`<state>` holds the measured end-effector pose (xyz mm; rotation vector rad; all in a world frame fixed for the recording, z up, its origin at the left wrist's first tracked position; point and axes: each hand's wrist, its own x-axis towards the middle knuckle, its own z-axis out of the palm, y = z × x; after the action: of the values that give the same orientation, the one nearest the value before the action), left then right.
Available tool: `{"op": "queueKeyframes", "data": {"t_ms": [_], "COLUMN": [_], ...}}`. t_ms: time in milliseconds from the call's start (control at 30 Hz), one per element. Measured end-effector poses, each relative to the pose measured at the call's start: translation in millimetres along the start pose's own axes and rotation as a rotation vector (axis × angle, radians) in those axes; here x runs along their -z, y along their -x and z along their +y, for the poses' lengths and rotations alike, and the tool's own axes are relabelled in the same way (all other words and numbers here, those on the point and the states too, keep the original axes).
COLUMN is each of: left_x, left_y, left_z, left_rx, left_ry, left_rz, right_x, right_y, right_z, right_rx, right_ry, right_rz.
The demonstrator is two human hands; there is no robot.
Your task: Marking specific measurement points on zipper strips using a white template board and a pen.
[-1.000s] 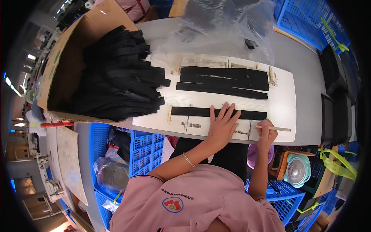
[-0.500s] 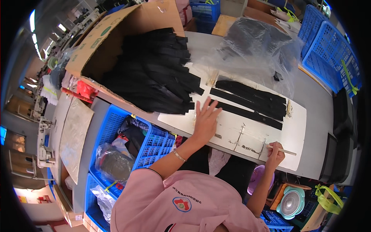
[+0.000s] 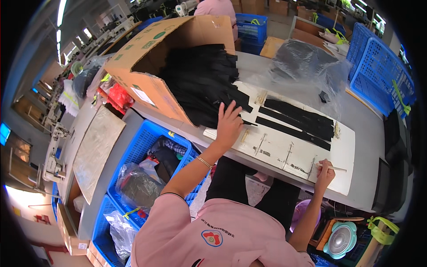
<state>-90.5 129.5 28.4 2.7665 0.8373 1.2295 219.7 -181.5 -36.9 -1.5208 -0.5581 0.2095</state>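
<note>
Black strips [image 3: 200, 84] heaped in the carton [image 3: 133, 71], spilling rightward, long axes roughly left-right. Left hand [image 3: 230, 124] nearer, fingers at the pile's near edge; can't tell if gripping. Right hand [image 3: 325, 174], well apart, grasps a pale stick [image 3: 339, 169] by the white board [image 3: 343, 151].

The strips [image 3: 200, 84] are black, the board [image 3: 343, 153] white

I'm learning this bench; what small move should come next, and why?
Perhaps the left hand should draw one black fabric strip from the pile onto the white board: it is at the pile's edge, the board's marked near edge holds no strip, and the right hand holds a pale stick.
</note>
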Motion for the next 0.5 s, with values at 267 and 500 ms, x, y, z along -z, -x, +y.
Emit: {"op": "queueKeyframes", "data": {"t_ms": [267,500], "left_x": [-79,-76], "left_y": [47,48], "left_z": [135,145], "left_rx": [0.047,-0.061], "left_ry": [0.473,0.546], "left_rz": [-0.128,-0.190], "right_x": [-31,-83], "right_y": [25,65], "right_z": [-39,-32], "right_rx": [0.103,0.687], "right_ry": [0.122,0.820], "right_rz": [-0.064,-0.247]}}
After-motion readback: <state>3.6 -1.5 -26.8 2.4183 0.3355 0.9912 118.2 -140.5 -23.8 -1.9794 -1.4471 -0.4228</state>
